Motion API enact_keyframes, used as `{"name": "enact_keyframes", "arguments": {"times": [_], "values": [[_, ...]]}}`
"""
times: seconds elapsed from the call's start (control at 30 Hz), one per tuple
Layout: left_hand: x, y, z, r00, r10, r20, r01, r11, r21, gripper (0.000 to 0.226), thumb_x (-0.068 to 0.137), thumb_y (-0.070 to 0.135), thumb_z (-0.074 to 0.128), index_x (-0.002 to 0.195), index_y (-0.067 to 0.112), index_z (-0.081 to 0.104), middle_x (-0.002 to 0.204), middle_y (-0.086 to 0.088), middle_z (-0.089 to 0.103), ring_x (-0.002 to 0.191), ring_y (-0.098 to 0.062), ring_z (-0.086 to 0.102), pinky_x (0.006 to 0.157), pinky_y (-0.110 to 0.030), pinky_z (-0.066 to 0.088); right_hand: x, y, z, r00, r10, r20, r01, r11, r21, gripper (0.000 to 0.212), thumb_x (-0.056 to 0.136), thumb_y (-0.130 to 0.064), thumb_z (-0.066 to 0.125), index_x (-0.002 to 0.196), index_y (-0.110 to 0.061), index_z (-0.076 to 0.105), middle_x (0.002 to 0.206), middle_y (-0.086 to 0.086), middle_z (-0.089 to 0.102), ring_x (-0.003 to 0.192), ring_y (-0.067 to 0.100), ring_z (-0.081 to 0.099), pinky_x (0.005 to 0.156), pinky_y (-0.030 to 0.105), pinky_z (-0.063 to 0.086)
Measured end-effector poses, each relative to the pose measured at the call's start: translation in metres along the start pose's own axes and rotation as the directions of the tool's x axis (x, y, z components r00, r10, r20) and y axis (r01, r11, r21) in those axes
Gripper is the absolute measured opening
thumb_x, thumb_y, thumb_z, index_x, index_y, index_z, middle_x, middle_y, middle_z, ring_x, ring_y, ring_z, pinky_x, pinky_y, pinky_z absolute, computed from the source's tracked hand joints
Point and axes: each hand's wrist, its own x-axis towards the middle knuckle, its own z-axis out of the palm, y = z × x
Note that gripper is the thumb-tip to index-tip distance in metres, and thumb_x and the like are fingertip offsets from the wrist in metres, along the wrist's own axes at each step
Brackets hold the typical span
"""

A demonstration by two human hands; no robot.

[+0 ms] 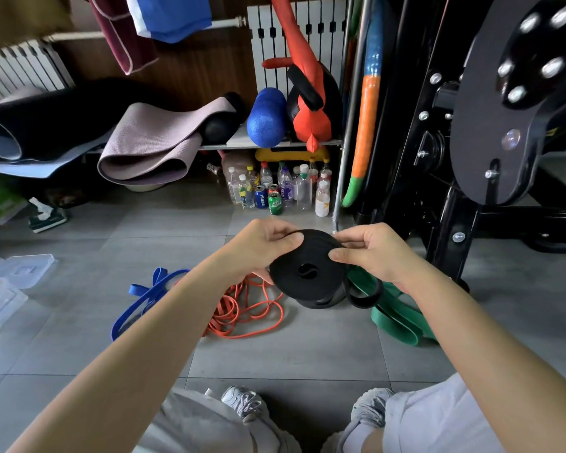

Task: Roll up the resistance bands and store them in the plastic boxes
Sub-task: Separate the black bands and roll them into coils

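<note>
A black resistance band point(307, 269), wound into a tight flat coil, is held above the floor between both hands. My left hand point(262, 245) pinches its upper left edge. My right hand point(373, 253) pinches its right edge with thumb and fingers. A loose black loop hangs below the coil. On the grey tiles lie a blue band point(144, 299), a tangled orange band point(245, 312) and a green band point(396, 315), all unrolled. Clear plastic boxes point(3, 289) with a lid sit at the far left.
A cluster of bottles and cans point(278, 188) stands under a low shelf holding rolled mats point(144, 148) and a blue foam roller point(266, 117). A black gym machine frame point(464, 223) rises on the right. My knees and shoes fill the bottom edge.
</note>
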Motion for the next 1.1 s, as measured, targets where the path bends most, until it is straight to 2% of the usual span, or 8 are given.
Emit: {"name": "enact_keyframes", "arguments": {"times": [0.13,0.27,0.4,0.5,0.67,0.87,1.0,1.1], "values": [[0.004,-0.009,0.007,0.996,0.021,-0.083,-0.022,1.0,-0.002,0.008,0.094,0.022,0.055,0.095,0.024,0.064,0.089,0.002,0.069,0.089,-0.025,0.069,0.073,-0.04,0.058,0.001,0.003,-0.001,1.0,0.011,-0.011,-0.011,1.0,-0.015,0.03,0.078,-0.002,0.072,0.086,-0.031,0.069,0.077,-0.016,0.071,0.079,-0.001,0.068,0.075,0.014,0.053],[0.005,-0.011,0.01,0.976,0.216,-0.022,-0.203,0.945,0.258,0.025,0.089,0.018,0.063,0.114,0.021,0.061,0.103,0.003,0.065,0.097,-0.014,0.063,0.087,-0.032,0.053,0.002,0.005,-0.002,0.999,0.035,-0.012,-0.035,0.999,0.009,0.027,0.078,-0.003,0.072,0.09,-0.027,0.069,0.084,-0.011,0.071,0.081,0.002,0.068,0.079,0.018,0.054],[0.007,-0.01,0.011,0.958,0.279,-0.062,-0.237,0.897,0.374,0.039,0.084,0.014,0.067,0.122,0.019,0.057,0.109,0.003,0.063,0.099,-0.013,0.06,0.088,-0.03,0.05,0.0,0.006,0.002,0.999,0.047,-0.022,-0.044,0.994,0.097,0.025,0.079,-0.001,0.069,0.089,-0.024,0.067,0.082,-0.01,0.072,0.079,0.002,0.068,0.081,0.019,0.054],[0.009,-0.016,0.01,0.972,0.218,-0.089,-0.196,0.959,0.206,0.033,0.084,0.008,0.066,0.114,0.02,0.058,0.104,0.001,0.064,0.098,-0.016,0.062,0.086,-0.03,0.053,0.0,0.008,0.004,0.997,0.061,-0.051,-0.053,0.986,0.157,0.021,0.082,-0.003,0.067,0.094,-0.021,0.065,0.083,-0.003,0.073,0.08,0.009,0.069,0.081,0.024,0.055],[0.013,-0.03,0.011,0.973,0.113,-0.202,-0.125,0.991,-0.043,0.028,0.086,0.005,0.063,0.107,0.023,0.057,0.105,-0.005,0.066,0.098,-0.024,0.064,0.086,-0.039,0.054,-0.004,0.017,0.001,0.984,0.045,-0.172,-0.048,0.999,-0.015,0.004,0.086,-0.018,0.066,0.088,-0.018,0.062,0.087,0.004,0.072,0.082,0.015,0.066,0.089,0.033,0.049],[0.02,-0.04,0.019,0.952,0.009,-0.306,-0.086,0.967,-0.24,0.023,0.087,0.006,0.063,0.1,0.024,0.058,0.106,-0.011,0.065,0.1,-0.032,0.063,0.084,-0.053,0.053,-0.01,0.02,0.002,0.973,-0.068,-0.222,0.002,0.958,-0.286,0.028,0.093,-0.016,0.055,0.117,-0.026,0.065,0.098,-0.008,0.061,0.091,0.011,0.059,0.082,0.012,0.044],[0.03,-0.042,0.032,0.95,-0.058,-0.308,-0.06,0.932,-0.358,0.022,0.087,0.007,0.063,0.098,0.025,0.058,0.109,-0.013,0.065,0.101,-0.033,0.063,0.082,-0.058,0.053,-0.008,0.02,0.004,0.972,0.042,-0.232,-0.079,0.985,-0.153,0.038,0.085,-0.015,0.063,0.123,-0.022,0.061,0.076,-0.01,0.059,0.07,0.015,0.061,0.078,0.04,0.057],[0.043,-0.042,0.045,0.95,-0.104,-0.293,-0.038,0.896,-0.442,0.02,0.089,0.005,0.061,0.1,0.021,0.058,0.108,-0.013,0.065,0.097,-0.03,0.065,0.08,-0.052,0.055,0.001,0.025,0.0,0.955,0.045,-0.294,-0.126,0.957,-0.262,0.04,0.077,-0.025,0.072,0.114,-0.032,0.059,0.076,-0.009,0.056,0.075,0.014,0.058,0.08,0.032,0.052]]}}
